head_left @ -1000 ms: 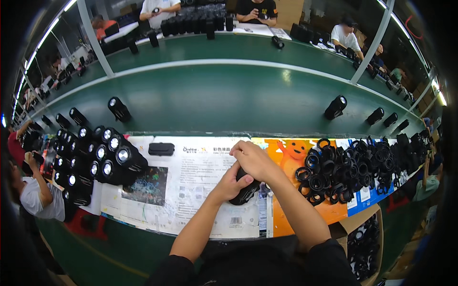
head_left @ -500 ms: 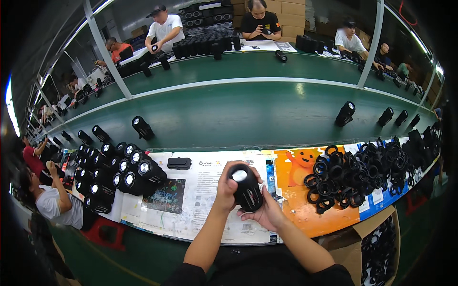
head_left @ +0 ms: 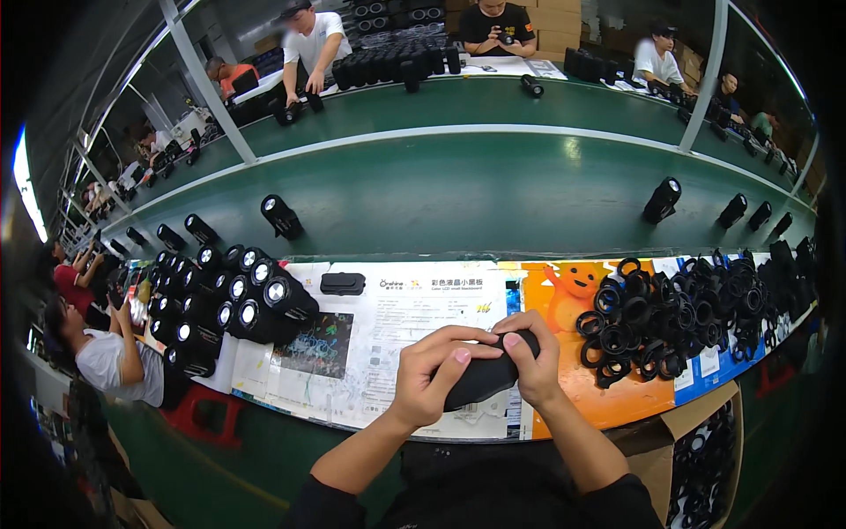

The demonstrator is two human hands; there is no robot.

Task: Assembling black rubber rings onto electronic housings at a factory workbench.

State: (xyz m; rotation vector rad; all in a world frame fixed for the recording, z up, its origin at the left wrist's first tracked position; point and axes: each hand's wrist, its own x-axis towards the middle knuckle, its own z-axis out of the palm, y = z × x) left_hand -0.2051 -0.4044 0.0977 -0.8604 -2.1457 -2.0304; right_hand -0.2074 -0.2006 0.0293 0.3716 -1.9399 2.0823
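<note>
A black cylindrical device [head_left: 480,384], which looks like a portable speaker, lies tilted on its side between my hands above the printed sheets on the bench. My left hand [head_left: 425,375] grips its left side with the fingers over the top. On the opposite end my right hand [head_left: 537,363] is closed, thumb pressing down near the upper edge. The fingers hide much of the device, and its silver end face does not show. Left of my hands, several similar black cylinders [head_left: 286,309] with silver ends stand close together. Beyond lies a small flat black oblong piece [head_left: 342,283].
A heap of black rings [head_left: 656,322] covers the bench's right side, on an orange sheet [head_left: 551,401]. Below stands an open cardboard box [head_left: 650,469] of black parts. Spaced cylinders stand on the green conveyor [head_left: 476,207]. Co-workers sit across it, and a person [head_left: 119,361] sits at left.
Both hands have turned the cylinder from upright, silver end showing, onto its side. My right hand has moved from below it to its right end. The view has shifted slightly.
</note>
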